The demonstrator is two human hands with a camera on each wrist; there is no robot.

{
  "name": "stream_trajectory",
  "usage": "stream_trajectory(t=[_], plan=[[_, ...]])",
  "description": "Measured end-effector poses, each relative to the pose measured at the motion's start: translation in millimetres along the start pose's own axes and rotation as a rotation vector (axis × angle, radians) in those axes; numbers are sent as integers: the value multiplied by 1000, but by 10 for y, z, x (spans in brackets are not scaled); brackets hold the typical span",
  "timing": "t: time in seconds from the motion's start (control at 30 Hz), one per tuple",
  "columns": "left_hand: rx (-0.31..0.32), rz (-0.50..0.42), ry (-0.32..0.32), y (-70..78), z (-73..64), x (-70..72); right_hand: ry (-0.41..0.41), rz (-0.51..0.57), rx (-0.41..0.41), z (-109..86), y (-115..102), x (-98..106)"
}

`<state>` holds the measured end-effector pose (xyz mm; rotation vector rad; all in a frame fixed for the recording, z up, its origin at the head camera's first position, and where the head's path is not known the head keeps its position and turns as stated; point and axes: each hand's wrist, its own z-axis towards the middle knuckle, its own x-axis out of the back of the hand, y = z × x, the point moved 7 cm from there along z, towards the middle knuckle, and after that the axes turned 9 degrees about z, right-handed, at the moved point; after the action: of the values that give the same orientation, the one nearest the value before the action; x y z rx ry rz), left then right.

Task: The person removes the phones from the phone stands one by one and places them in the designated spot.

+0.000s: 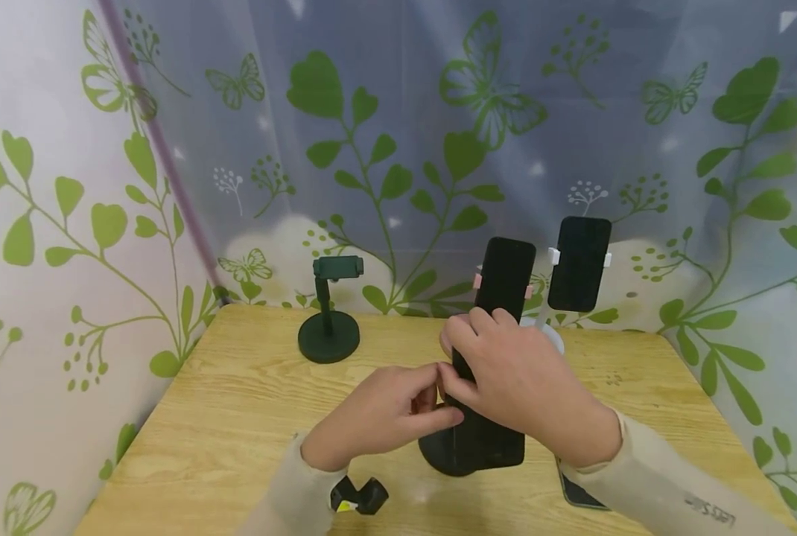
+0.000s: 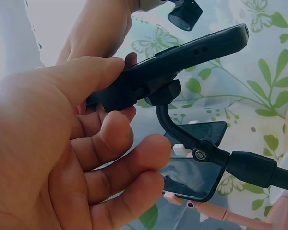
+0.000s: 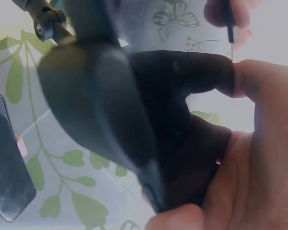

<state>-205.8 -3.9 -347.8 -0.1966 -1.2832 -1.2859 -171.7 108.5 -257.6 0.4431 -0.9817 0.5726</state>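
Observation:
A black phone (image 1: 495, 443) sits tilted in the clamp of a black phone stand, whose round base (image 1: 442, 454) stands on the table. My right hand (image 1: 522, 376) grips the phone and clamp from the upper right; its thumb comes close to my left fingers. My left hand (image 1: 385, 409) pinches the clamp's end (image 2: 117, 98) at the phone's left edge between thumb and index, the other fingers loosely bent. A curved arm (image 2: 170, 127) carries the clamp from beneath. In the right wrist view the clamp (image 3: 101, 100) is dark and blurred, and the right fingertips are partly hidden.
An unloaded dark green phone stand (image 1: 328, 339) is at the back left. Behind my hands, one phone (image 1: 507, 272) is in a pink stand and another (image 1: 579, 264) in a white one. A further phone (image 1: 581, 493) lies flat by my right sleeve. Patterned curtains surround the table.

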Motion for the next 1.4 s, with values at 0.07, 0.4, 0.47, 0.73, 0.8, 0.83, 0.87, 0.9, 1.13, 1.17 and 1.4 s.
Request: stream_trajectory(t=[0.07, 0.4, 0.47, 0.73, 0.8, 0.83, 0.87, 0.9, 1.13, 1.17, 1.4], plan=[[-8, 4, 10, 7, 2, 9, 11, -6, 4, -4, 7, -12], [-41, -3, 35, 23, 18, 3, 56, -42, 9, -55, 12, -13], [-43, -1, 35, 23, 17, -3, 60, -54, 14, -62, 5, -9], [-50, 6, 50, 21, 12, -15, 70, -72, 28, -53, 18, -39], [-49, 4, 49, 19, 17, -18, 77, -68, 28, -54, 24, -42], [-47, 3, 48, 18, 19, -19, 81, -63, 27, -55, 26, -41], [-45, 2, 47, 18, 21, -19, 85, -59, 29, -54, 28, -40], [-41, 2, 45, 16, 21, -18, 90, -58, 31, -53, 30, -41], [-37, -26, 47, 9, 37, -10, 146, -46, 42, -40, 27, -31], [-37, -34, 46, 8, 37, -15, 153, -40, 43, -40, 25, -32], [-48, -50, 60, 10, 35, -52, 192, -23, 45, -40, 11, -24]])
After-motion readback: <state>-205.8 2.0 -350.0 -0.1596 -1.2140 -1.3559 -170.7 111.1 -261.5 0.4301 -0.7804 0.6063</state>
